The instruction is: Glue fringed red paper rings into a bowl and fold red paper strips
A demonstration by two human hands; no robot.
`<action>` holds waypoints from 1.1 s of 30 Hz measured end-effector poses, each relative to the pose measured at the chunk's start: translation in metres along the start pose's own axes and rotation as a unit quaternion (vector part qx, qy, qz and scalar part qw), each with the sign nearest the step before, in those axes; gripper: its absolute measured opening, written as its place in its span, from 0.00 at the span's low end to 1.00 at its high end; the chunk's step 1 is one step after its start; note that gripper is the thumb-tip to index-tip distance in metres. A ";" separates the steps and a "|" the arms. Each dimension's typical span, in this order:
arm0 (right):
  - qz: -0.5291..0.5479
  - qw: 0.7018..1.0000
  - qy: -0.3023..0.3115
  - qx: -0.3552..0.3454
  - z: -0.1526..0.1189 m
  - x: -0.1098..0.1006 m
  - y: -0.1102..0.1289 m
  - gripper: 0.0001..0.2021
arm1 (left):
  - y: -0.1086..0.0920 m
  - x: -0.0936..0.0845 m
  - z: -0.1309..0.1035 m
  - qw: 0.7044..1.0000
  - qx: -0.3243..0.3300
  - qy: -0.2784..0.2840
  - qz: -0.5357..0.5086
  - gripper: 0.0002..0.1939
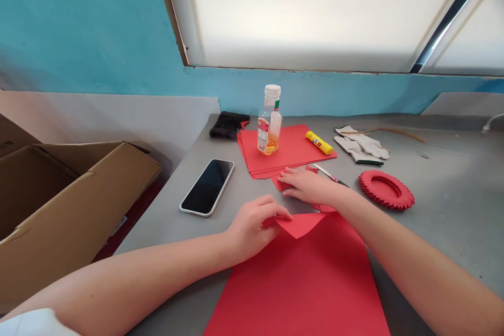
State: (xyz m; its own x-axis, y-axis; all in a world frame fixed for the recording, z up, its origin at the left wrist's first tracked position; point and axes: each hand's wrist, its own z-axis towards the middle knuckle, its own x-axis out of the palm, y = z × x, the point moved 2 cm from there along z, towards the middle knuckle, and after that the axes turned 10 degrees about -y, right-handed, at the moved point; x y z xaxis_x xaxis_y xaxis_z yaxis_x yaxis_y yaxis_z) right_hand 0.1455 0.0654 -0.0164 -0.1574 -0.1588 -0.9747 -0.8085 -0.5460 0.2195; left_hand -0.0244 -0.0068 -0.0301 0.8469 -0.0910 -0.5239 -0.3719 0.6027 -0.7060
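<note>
From my remote station, I record a cardboard box [82, 210] at far left, top open, beside the grey table [165, 226]. Next along, a phone [208, 187] lies on the tabletop, dark screen up, in a white case. Behind it, near the wall, I note a black cloth item [226, 125] with a scrap of red at its right side.

My left hand [255, 224] is closed narrow, thumb and fingers pinching the far edge of the large red sheet [305, 283]. That sheet lies in front, running out of view at the bottom; a pointed flap is raised at the pinch.

Beyond the hands, a clear bottle [270, 121], white-capped and upright, with a little amber liquid, stands on the red paper stack [293, 144]. My right hand [309, 186] is open, palm down, fingers extended over small red pieces [277, 184], gripping nothing that I can see. A yellow glue stick [319, 143] lies on the stack's right part. A slim bladed tool [325, 172] shows beyond the right wrist; its type I cannot tell.

Further right are white gloves [361, 147] with a brown strip [401, 130] reaching across them, and, nearer, a red pleated ring [386, 189] lying flat.
</note>
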 end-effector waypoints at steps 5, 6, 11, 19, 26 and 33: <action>-0.078 0.995 -0.059 -0.015 -0.001 0.016 0.007 0.22 | -0.003 -0.002 0.001 1.000 -0.002 -0.006 0.004 0.17; -0.093 0.993 -0.070 -0.010 0.000 0.017 0.008 0.22 | -0.003 -0.002 0.001 1.000 -0.002 -0.007 0.004 0.17; -0.046 0.992 -0.118 0.000 -0.002 0.002 0.000 0.21 | 0.000 -0.003 0.002 1.000 -0.005 -0.009 -0.004 0.16; 0.084 0.988 -0.118 0.061 -0.105 -0.012 -0.054 0.17 | -0.032 -0.016 -0.010 0.984 0.126 0.019 -0.125 0.15; 0.061 0.984 -0.162 0.053 -0.113 0.028 -0.059 0.23 | -0.044 -0.016 -0.020 0.979 0.143 0.033 -0.140 0.18; 0.029 0.970 -0.242 0.018 -0.085 0.023 -0.048 0.16 | -0.041 -0.018 -0.010 0.986 0.137 -0.004 -0.093 0.14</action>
State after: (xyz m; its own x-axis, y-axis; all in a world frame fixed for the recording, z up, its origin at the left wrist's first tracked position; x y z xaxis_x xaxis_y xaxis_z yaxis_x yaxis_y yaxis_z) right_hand 0.2287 0.0180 -0.0455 -0.4440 0.2218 -0.8682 -0.8084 -0.5170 0.2813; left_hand -0.0280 -0.0377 0.0033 0.8939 -0.2153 -0.3933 -0.0937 0.7682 -0.6334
